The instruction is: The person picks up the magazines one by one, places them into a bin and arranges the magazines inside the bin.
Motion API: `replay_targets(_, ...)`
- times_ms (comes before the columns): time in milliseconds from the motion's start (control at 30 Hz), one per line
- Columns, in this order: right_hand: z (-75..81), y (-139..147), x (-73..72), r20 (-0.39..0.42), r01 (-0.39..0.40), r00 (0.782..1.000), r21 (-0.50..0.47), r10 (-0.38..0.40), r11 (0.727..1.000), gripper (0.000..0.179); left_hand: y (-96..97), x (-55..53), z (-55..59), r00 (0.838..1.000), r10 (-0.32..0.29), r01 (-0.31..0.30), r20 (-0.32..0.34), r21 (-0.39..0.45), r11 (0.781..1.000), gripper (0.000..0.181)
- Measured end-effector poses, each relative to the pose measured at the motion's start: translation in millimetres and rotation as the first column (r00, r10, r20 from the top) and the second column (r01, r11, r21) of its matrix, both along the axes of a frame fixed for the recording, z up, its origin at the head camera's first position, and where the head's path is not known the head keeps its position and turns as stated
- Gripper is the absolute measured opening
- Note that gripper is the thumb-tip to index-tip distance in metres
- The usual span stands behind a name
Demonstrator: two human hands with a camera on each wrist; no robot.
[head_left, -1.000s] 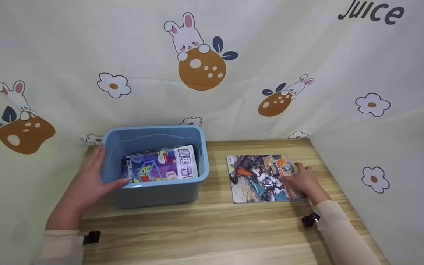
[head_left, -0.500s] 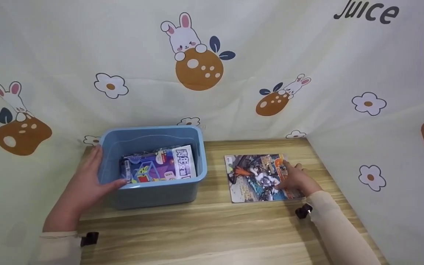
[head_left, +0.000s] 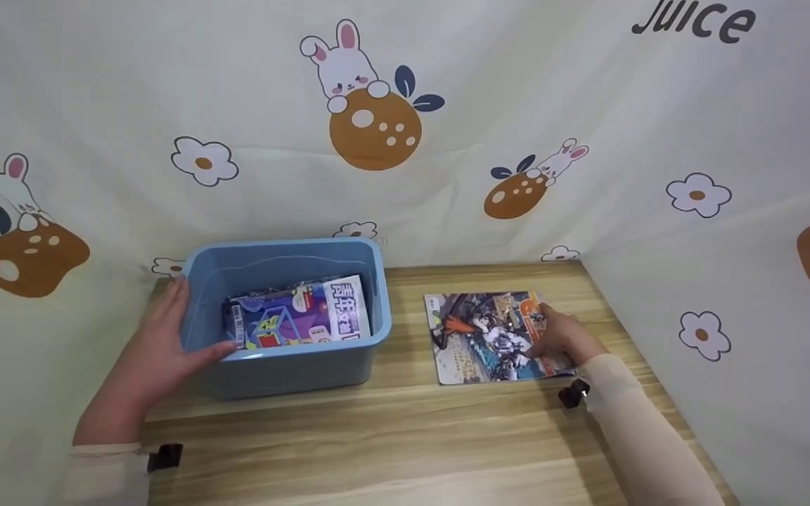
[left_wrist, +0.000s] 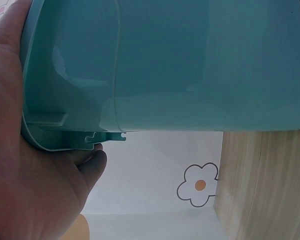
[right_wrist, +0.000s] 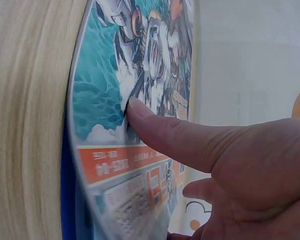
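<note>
A blue plastic storage bin (head_left: 285, 369) stands on the left of the wooden table, with a purple-and-white magazine (head_left: 299, 316) lying inside it. My left hand (head_left: 159, 351) holds the bin's left side, thumb on the front rim and fingers along the side. The left wrist view shows this hand (left_wrist: 25, 145) around the rim. To the right lies a comic-style magazine (head_left: 486, 341) with a robot figure on its cover. My right hand (head_left: 565, 334) grips its right edge. In the right wrist view, the thumb (right_wrist: 160, 125) presses on the cover and the near edge bows up, blue showing underneath.
The wooden table (head_left: 405, 443) extends in front of both things. A pale curtain (head_left: 271, 197) printed with rabbits, oranges and flowers closes off the back and sides, near the bin's rear rim.
My right hand has slid left over the magazine's right part and now takes hold of its edge. The left hand stays on the bin. The head view has shifted slightly.
</note>
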State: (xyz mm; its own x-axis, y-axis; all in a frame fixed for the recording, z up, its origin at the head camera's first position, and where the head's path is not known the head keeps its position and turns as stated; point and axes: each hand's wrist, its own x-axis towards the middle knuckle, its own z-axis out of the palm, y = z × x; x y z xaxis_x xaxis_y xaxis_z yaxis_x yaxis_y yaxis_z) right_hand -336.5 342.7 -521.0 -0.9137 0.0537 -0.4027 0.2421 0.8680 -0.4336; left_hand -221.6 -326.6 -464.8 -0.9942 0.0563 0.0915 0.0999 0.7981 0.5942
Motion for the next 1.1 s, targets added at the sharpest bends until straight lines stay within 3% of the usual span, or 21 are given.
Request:
replay_targets(433, -7.4, -3, -3.3, -0.038, -0.019, 0.999, -0.058, 0.017, 0.998, 0.133, -6.1, 5.3, 2.3, 1.0, 0.027, -0.027, 0.004, 0.0, 1.0, 0.136)
replay_targets(533, -9.9, 0, -3.8, -0.032, -0.045, 0.999, -0.144, 0.04, 0.989, 0.132, -5.4, 4.9, 1.6, 1.0, 0.029, -0.029, -0.002, -0.004, 1.0, 0.136)
replay_targets(733, -12.4, 13, -4.1, 0.009, -0.042, 0.999, -0.298, 0.046, 0.954, 0.136, 2.5, 2.6, 0.5, 1.0, 0.031, -0.031, -0.002, -0.003, 1.0, 0.137)
replay_targets(867, -16.3, 20, -8.7, -0.015, -0.105, 0.994, -0.369, 0.107, 0.923, 0.123, 0.9, 2.6, 1.7, 1.0, 0.028, -0.028, 0.002, -0.012, 1.0, 0.136)
replay_targets(967, -22.4, 28, -12.7, -0.047, -0.165, 0.986, -0.431, 0.161, 0.887, 0.108, 0.2, 2.8, 1.7, 1.0, 0.027, -0.027, 0.002, -0.014, 1.0, 0.136)
replay_targets(1100, -30.9, 38, -15.9, -0.068, -0.187, 0.982, -0.52, 0.177, 0.834, 0.099, 1.3, 3.4, 1.0, 1.0, 0.028, -0.028, 0.006, -0.015, 0.999, 0.137)
